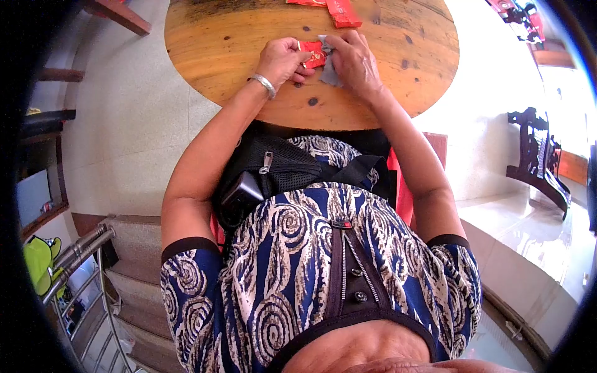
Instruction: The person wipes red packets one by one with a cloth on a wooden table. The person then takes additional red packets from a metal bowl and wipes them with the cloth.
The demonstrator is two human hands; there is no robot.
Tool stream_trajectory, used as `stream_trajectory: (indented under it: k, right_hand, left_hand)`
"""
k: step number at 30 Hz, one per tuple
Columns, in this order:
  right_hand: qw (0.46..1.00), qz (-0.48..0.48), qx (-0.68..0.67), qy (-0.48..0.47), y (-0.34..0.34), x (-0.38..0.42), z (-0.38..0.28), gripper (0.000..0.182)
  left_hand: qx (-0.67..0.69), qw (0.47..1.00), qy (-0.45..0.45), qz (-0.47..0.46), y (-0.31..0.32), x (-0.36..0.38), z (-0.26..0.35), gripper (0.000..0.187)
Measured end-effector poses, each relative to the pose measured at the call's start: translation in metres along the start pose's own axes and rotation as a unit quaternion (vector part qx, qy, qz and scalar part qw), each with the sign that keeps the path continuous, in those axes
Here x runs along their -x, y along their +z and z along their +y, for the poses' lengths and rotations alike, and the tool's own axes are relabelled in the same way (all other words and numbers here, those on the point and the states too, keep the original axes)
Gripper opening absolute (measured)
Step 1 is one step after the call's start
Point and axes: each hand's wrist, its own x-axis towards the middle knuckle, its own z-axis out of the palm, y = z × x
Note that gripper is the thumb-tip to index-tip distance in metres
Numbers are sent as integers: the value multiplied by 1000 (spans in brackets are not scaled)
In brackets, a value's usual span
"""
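Observation:
A small red packet with gold print (313, 55) is pinched in my left hand (283, 61), thumb on its face, above the round wooden table (224, 68). My right hand (357, 65) closes on a grey cloth (330, 75) at the packet's right edge. Part of the cloth hangs below the fingers. Whether the right fingertips also grip the packet is hidden. A silver bracelet (265, 85) circles my left wrist. Farther back on the tabletop lies another red packet (343, 12).
A black bag (273, 165) rests across my lap. Stairs (140, 276) with a metal railing (81, 255) are at lower left. A dark carved wooden piece of furniture (538, 155) stands at right. Wooden legs (121, 13) show at upper left.

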Motion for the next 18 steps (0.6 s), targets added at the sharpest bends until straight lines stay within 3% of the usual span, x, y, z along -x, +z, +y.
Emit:
stream_trajectory:
  k: [18]
  right_hand:
    - [985, -53, 96, 137, -39, 6, 28, 27]
  left_hand:
    - [35, 999, -1, -7, -4, 1, 0, 15]
